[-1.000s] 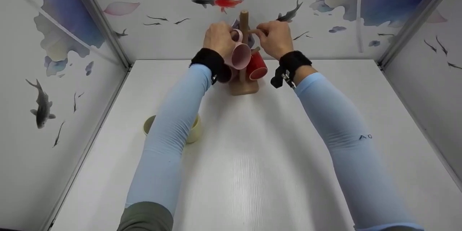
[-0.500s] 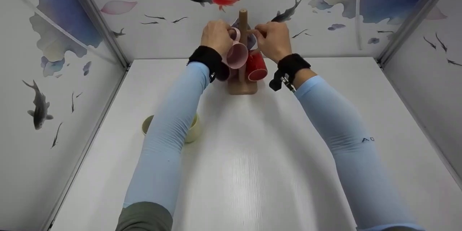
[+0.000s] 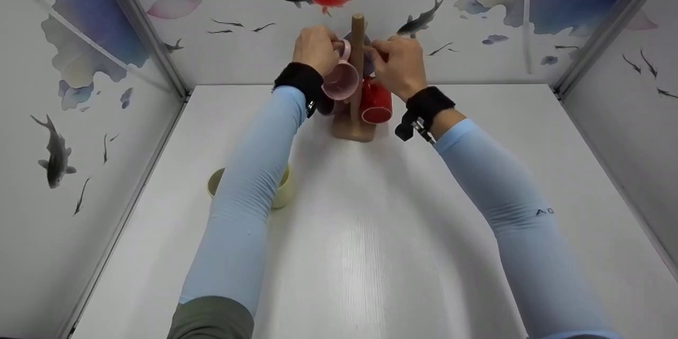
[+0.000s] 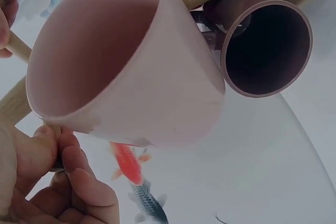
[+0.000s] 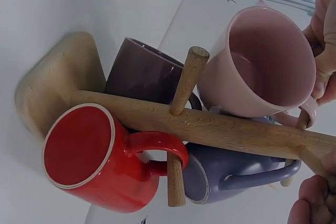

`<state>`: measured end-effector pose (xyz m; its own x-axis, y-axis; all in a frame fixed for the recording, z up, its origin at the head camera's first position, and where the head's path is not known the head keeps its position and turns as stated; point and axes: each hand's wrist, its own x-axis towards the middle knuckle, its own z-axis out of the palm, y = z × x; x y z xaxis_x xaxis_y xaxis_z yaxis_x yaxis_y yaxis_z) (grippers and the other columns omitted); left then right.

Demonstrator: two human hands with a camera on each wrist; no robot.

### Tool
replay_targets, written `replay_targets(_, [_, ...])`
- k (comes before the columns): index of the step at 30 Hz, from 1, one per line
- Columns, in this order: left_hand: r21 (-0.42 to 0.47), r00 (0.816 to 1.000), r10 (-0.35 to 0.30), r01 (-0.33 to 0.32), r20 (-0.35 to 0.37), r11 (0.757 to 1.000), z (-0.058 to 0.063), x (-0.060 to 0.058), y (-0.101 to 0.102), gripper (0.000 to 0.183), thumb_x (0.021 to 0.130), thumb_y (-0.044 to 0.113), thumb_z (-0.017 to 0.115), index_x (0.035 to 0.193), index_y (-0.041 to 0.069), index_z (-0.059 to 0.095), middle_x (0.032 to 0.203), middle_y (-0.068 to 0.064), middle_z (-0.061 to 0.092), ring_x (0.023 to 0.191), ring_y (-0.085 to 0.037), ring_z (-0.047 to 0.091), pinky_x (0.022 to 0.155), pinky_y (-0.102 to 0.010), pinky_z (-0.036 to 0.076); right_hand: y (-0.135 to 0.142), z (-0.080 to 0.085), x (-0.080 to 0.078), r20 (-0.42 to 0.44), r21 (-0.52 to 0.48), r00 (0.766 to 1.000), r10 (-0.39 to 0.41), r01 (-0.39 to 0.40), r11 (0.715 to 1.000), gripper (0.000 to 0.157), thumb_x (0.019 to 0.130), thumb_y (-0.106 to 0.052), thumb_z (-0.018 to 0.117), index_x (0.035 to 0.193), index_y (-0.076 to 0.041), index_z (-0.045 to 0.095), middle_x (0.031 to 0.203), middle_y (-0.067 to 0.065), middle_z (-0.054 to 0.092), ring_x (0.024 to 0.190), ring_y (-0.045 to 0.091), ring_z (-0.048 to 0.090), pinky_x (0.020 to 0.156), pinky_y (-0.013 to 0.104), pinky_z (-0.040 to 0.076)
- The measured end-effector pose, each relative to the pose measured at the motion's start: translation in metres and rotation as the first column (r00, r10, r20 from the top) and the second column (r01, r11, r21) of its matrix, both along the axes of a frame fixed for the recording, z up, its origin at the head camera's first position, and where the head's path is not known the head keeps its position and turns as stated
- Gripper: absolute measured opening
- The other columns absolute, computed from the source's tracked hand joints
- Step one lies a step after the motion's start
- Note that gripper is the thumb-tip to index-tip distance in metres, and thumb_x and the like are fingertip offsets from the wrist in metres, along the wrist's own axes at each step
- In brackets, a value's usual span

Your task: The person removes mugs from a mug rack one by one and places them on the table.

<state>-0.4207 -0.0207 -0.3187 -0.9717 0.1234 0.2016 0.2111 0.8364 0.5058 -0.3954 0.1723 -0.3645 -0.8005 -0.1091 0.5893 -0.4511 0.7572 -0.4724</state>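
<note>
A wooden mug tree (image 3: 358, 37) stands near the back wall. My left hand (image 3: 317, 52) pinches one of its upper pegs, beside the handle of the pink mug (image 3: 340, 81) hanging there. Opposite, my right hand (image 3: 401, 66) pinches another upper peg (image 5: 315, 162). A red mug (image 3: 376, 101) hangs below the right hand by its handle. The right wrist view also shows a dark purple mug (image 5: 142, 74) lower on the tree and a blue-grey mug (image 5: 231, 169) on its far side. The left fingertips are partly hidden in the head view.
Beneath my left forearm, a pale yellow vessel (image 3: 284, 190) shows on both sides of the sleeve; its middle is hidden. The white table (image 3: 360, 254) is bounded by printed panels at the back and sides. The tree's wooden base (image 3: 353, 130) rests near the back edge.
The mug tree has turned slightly. The pink mug has shifted left and the red mug faces me more. My right hand has come slightly nearer, while the left has moved slightly away.
</note>
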Motion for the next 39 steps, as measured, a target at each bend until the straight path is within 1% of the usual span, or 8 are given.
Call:
replay_targets(4, [0.001,1.0,0.012,-0.012,-0.002,1.0,0.002,-0.004,-0.002,0.027,0.112,0.021,0.066,0.126,0.01,0.086,0.129,-0.009,0.085,0.123,-0.027,0.075,0.11,-0.038,0.059,-0.005,-0.001,0.004,-0.035,-0.005,0.999,0.01,-0.01,1.0,0.025,0.111,-0.017,0.068,0.113,-0.002,0.087,0.087,0.024,0.075,0.076,0.029,0.06,0.068,0.029,0.04])
replay_targets(9, [0.03,0.997,0.07,-0.071,0.038,0.997,0.004,-0.01,-0.003,0.027,0.109,0.023,0.073,0.129,0.009,0.085,0.135,-0.008,0.083,0.131,-0.027,0.074,0.115,-0.037,0.058,-0.011,-0.003,0.008,-0.063,-0.024,0.997,0.038,-0.04,0.999,0.022,0.108,-0.014,0.07,0.115,-0.004,0.088,0.09,0.024,0.078,0.076,0.032,0.066,0.067,0.029,0.041])
replay_targets(14, [0.061,0.992,0.099,-0.104,0.081,0.993,0.006,-0.014,-0.002,0.031,0.109,0.026,0.074,0.135,0.011,0.082,0.141,-0.008,0.08,0.133,-0.024,0.073,0.115,-0.036,0.059,-0.016,-0.005,0.011,-0.08,-0.051,0.996,0.046,-0.05,0.997,0.021,0.105,-0.013,0.072,0.117,-0.006,0.089,0.092,0.023,0.08,0.077,0.03,0.067,0.066,0.027,0.042])
replay_targets(21, [0.096,0.985,0.113,-0.126,0.134,0.987,0.011,-0.017,-0.003,0.036,0.111,0.02,0.071,0.145,0.01,0.075,0.152,-0.009,0.074,0.14,-0.024,0.069,0.12,-0.036,0.056,-0.026,-0.003,0.018,-0.015,-0.052,0.999,0.051,-0.051,0.997,0.024,0.106,-0.013,0.07,0.122,-0.007,0.087,0.098,0.022,0.081,0.078,0.024,0.061,0.066,0.027,0.041])
replay_targets(28, [0.045,0.989,0.141,-0.144,0.048,0.989,0.012,-0.02,-0.005,0.025,0.109,0.015,0.069,0.128,0.008,0.084,0.136,-0.009,0.082,0.126,-0.024,0.075,0.11,-0.035,0.06,-0.035,-0.001,0.021,-0.006,-0.032,0.998,0.06,-0.061,0.998,0.022,0.107,-0.014,0.07,0.113,-0.006,0.089,0.094,0.021,0.079,0.079,0.025,0.059,0.071,0.031,0.04])
replay_targets(31, [0.028,0.989,0.145,-0.146,0.011,0.989,0.012,-0.022,-0.006,0.023,0.108,0.012,0.068,0.121,0.008,0.086,0.129,-0.009,0.084,0.121,-0.025,0.077,0.108,-0.035,0.061,-0.039,0.0,0.022,0.01,-0.03,0.998,0.066,-0.066,0.997,0.022,0.106,-0.015,0.071,0.116,-0.007,0.089,0.097,0.021,0.079,0.082,0.028,0.061,0.075,0.033,0.042])
replay_targets(36, [0.013,0.987,0.159,-0.159,0.015,0.987,0.013,-0.025,-0.006,0.024,0.108,0.014,0.068,0.122,0.01,0.087,0.131,-0.008,0.084,0.122,-0.024,0.077,0.109,-0.035,0.06,-0.046,0.001,0.024,0.069,-0.045,0.995,0.072,-0.069,0.997,0.025,0.109,-0.016,0.071,0.127,-0.009,0.085,0.104,0.021,0.08,0.09,0.03,0.063,0.077,0.033,0.046])
replay_targets(39, [-0.001,0.987,0.155,-0.155,0.03,0.988,0.016,-0.025,-0.007,0.025,0.109,0.015,0.068,0.126,0.011,0.086,0.134,-0.008,0.083,0.126,-0.025,0.077,0.111,-0.035,0.061,-0.05,0.001,0.024,0.047,-0.051,0.996,0.072,-0.07,0.996,0.025,0.109,-0.016,0.072,0.129,-0.009,0.084,0.101,0.022,0.08,0.088,0.031,0.064,0.074,0.03,0.045])
